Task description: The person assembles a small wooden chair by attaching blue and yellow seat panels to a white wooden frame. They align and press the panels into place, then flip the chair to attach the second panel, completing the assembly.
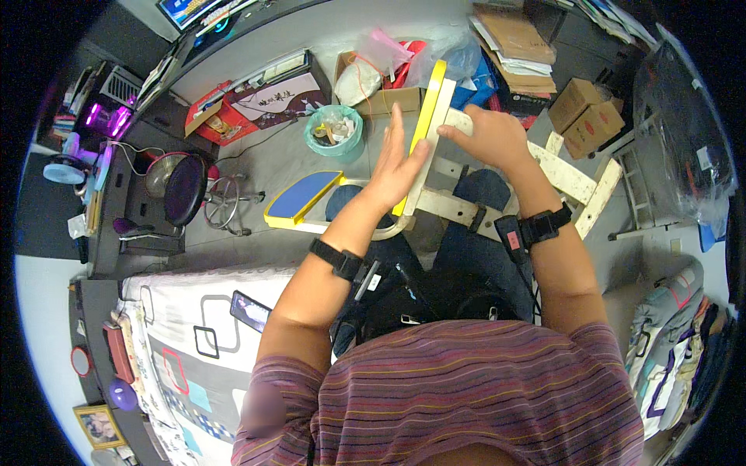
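I sit with a small cream wooden chair frame (466, 210) across my lap. A flat panel with a yellow edge (426, 116) stands on its side against the frame. My left hand (396, 163) lies flat and open against the left face of that panel, fingers pointing up. My right hand (489, 136) grips the cream wooden slat at the panel's top right. Each wrist carries a black strap with a small device. A second panel, blue with a yellow rim (301, 196), rests to the left of my knee.
A green waste bin (336, 132) with scraps stands on the floor ahead. Cardboard boxes (587, 115) and stacked papers (517, 39) fill the far right. A black stool (185, 189) and a fan sit left. A phone (250, 309) lies on the patterned bedcover.
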Tool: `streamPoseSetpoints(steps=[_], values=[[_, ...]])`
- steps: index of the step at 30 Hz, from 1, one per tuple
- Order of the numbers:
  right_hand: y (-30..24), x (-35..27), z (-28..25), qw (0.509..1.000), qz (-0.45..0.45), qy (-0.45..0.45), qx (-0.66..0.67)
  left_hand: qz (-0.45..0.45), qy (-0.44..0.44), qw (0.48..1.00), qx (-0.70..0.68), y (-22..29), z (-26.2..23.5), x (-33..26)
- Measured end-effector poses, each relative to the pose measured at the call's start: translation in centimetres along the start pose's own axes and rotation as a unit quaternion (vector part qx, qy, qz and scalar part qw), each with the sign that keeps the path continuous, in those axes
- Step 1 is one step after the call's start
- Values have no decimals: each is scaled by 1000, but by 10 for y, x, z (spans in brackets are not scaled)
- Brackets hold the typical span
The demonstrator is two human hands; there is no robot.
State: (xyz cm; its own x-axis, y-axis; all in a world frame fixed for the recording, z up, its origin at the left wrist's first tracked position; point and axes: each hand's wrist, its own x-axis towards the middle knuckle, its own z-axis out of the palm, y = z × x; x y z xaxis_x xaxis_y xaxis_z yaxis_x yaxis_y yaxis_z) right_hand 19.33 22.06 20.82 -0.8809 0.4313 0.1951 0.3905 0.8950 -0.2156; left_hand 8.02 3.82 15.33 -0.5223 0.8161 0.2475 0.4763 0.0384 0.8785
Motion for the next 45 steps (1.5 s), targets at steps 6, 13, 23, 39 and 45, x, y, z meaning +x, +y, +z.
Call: streamPoseSetpoints(steps=[6,13,23,39,45], values=[[0,1,1,1000,-3,17,-4,114,44,991,-46,30,-5,82],[7,3,7,999,-25,24,-8,137,48,989,19,21,20,101],[8,4,13,998,-25,51,12,44,38,995,-86,15,19,86],[13,3,20,992,-55,111,18,-208,-12,926,-313,-36,22,38],[15,4,23,993,-54,106,5,-256,25,934,-249,-60,26,13]])
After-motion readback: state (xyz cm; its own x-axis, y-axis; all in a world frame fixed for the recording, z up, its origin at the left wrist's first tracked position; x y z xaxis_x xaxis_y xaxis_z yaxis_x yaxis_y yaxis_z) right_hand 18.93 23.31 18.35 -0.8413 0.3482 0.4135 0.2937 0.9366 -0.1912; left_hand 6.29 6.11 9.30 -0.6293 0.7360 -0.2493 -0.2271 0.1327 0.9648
